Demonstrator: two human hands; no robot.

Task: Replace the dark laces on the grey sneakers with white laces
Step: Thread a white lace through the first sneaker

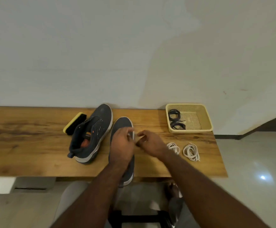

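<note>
Both hands over the near grey sneaker at a wooden bench, working something pale between the fingertips.

Left hand (122, 143) and right hand (150, 142) meet above the near grey mesh sneaker with white sole (123, 124), fingers curled and pinching a pale, blurred strip; cannot tell if it's a lace. Second grey sneaker (93, 134), unlaced, orange lining, tilts just left of it. Two coiled white flat laces (190, 152) lie on the brown wooden bench top (27, 145) right of the hands. Coiled dark laces (176, 119) sit in the left side of the yellow plastic mesh basket (206, 119). Yellow-backed black-bristle shoe brush (74, 123) touches the far sneaker. No readable writing or brand anywhere.
</note>
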